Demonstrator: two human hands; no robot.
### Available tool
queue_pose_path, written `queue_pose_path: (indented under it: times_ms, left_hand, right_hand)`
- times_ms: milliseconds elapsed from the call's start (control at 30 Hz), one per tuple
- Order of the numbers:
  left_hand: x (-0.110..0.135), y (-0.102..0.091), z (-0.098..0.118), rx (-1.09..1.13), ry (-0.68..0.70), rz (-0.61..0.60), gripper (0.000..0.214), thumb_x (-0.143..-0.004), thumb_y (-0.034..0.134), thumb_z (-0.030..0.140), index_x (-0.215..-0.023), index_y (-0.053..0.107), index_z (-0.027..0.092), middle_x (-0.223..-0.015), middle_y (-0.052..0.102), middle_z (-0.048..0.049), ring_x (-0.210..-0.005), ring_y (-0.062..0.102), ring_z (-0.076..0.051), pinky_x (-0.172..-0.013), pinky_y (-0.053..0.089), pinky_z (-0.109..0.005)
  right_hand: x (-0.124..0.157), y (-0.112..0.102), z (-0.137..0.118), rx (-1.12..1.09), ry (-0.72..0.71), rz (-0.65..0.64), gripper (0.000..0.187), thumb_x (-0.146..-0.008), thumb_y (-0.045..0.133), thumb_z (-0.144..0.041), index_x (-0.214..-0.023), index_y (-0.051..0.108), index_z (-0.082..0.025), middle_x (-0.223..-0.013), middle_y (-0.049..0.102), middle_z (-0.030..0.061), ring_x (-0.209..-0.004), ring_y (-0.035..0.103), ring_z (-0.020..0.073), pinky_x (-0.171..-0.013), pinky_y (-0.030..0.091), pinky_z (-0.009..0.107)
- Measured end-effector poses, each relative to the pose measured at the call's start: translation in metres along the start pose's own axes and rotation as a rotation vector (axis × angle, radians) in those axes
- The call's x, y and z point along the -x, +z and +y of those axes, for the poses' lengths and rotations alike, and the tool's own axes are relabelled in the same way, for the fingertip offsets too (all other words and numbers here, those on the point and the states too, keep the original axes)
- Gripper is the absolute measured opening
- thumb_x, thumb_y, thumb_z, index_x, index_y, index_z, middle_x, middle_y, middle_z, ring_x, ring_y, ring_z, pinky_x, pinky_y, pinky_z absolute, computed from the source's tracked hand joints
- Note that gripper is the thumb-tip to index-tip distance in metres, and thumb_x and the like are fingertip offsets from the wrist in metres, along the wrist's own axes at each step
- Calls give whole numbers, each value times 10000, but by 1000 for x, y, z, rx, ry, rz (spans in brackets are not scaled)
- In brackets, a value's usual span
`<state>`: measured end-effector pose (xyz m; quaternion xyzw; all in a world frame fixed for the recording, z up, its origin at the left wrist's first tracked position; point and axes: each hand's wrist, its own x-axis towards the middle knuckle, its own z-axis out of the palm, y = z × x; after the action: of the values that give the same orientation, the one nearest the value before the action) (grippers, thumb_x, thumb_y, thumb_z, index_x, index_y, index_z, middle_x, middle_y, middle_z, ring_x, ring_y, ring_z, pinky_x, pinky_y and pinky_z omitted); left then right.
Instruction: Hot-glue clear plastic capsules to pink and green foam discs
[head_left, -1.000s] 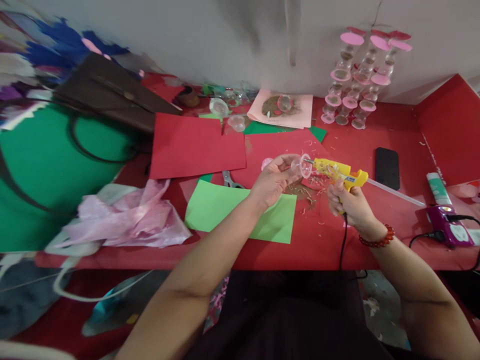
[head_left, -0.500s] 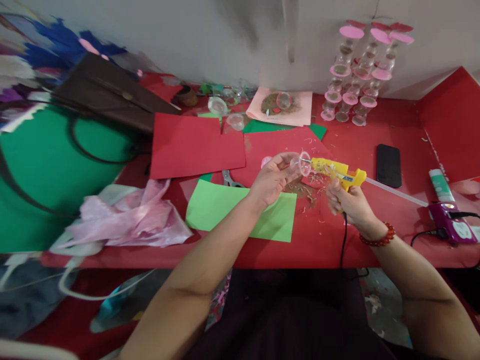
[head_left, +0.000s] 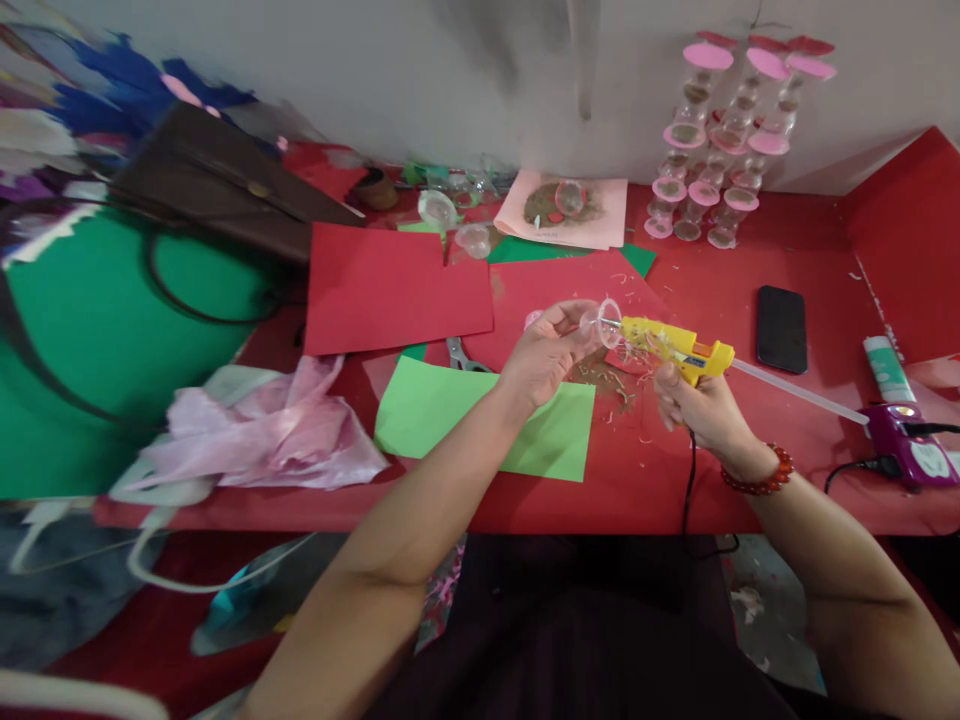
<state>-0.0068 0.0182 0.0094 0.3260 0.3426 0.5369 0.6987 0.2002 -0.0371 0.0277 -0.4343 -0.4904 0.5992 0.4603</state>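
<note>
We hold a clear plastic cup (head_left: 599, 332) in our left hand (head_left: 544, 360), above the middle of the red counter (head_left: 652, 500), tipped sideways with its rim toward the right. The left grip is closed, fingertips pinching the cup's left end. Our right hand (head_left: 697, 402) has its grip wrapped around the handle of a yellow glue gun (head_left: 673, 344), its nozzle at the cup's mouth; we cannot tell whether they touch. A glue stick (head_left: 795, 389) juts from the gun's rear toward a purple box (head_left: 904, 455) near the counter's front right corner. Green paper (head_left: 427, 412) lies by the front edge, and stacked cups (head_left: 705, 165) stand along the back edge.
</note>
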Motion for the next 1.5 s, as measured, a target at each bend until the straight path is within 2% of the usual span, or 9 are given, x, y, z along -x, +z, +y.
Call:
queue_pose_path:
  times_ms: [167,400,600,733,833,967,1167,1300,1500]
  left_hand:
    - [-1,-2,-1,-46,11,14,289,-767,883,151,-1007,733,207,-1078,751,-19,-1025,725,-157,-1045,583,-363]
    - [-4,-5,-1,-58,30,20,267,-779,872,151,-1005,739,202,-1075,756,-21,-1018,719,-147,-976,598,-314]
    - [-3,-4,1,-85,20,52,253,-795,844,149,-1013,731,211,-1144,751,-36,-1111,705,-177,-973,600,-317]
    - [-3,-4,2,-90,17,63,285,-787,855,162,-1038,730,208,-1187,738,-45,-1148,691,-193,-979,597,-327]
    - [-3,-4,3,-83,23,66,294,-777,860,157,-1036,731,208,-1178,731,-40,-1113,690,-178,-954,600,-307]
    - [-4,-3,3,-57,36,62,320,-735,878,128,-1005,724,206,-1102,718,-20,-1026,696,-148,-882,603,-267]
    - [-5,-5,2,-36,46,71,360,-710,871,95,-1011,711,211,-1104,709,-16,-1020,695,-146,-897,590,-269]
    - [-5,-5,3,-12,59,71,397,-672,843,29,-1003,716,207,-1101,706,-9,-997,691,-136,-867,591,-252]
    - [-7,-7,4,18,78,73,365,-704,835,52,-1014,737,219,-1114,726,-12,-992,697,-137,-821,599,-223]
  right_hand:
    - [-1,-1,3,-29,0,24,463,-763,864,-661,-758,643,-254,-431,401,-103,-344,333,65,-310,379,223]
    - [0,-3,7,51,-60,28,348,-839,830,-562,-898,738,-232,-449,420,-104,-333,353,61,-304,393,211]
    - [1,-4,6,129,-80,24,358,-857,798,-557,-937,773,-210,-461,436,-101,-327,343,52,-309,402,211]
    - [2,-4,3,188,-64,11,385,-879,777,-547,-1060,782,-207,-442,432,-111,-331,373,62,-334,408,208]
    - [3,-3,0,236,-77,2,416,-892,757,-553,-1115,778,-202,-442,443,-108,-342,402,70,-346,399,205]
    - [4,-3,-1,271,-70,-6,442,-886,745,-570,-1085,772,-176,-450,438,-109,-357,403,66,-359,396,208]
    - [3,-1,-4,304,-35,-23,575,-882,715,-610,-1231,740,-153,-467,437,-115,-360,401,74,-362,387,225]
    - [4,0,-4,312,-27,-23,582,-882,716,-624,-1216,741,-148,-472,424,-112,-368,400,78,-368,373,231]
    - [3,-2,-3,327,-77,-21,565,-898,727,-642,-1238,747,-191,-520,441,-88,-434,413,85,-407,389,230]
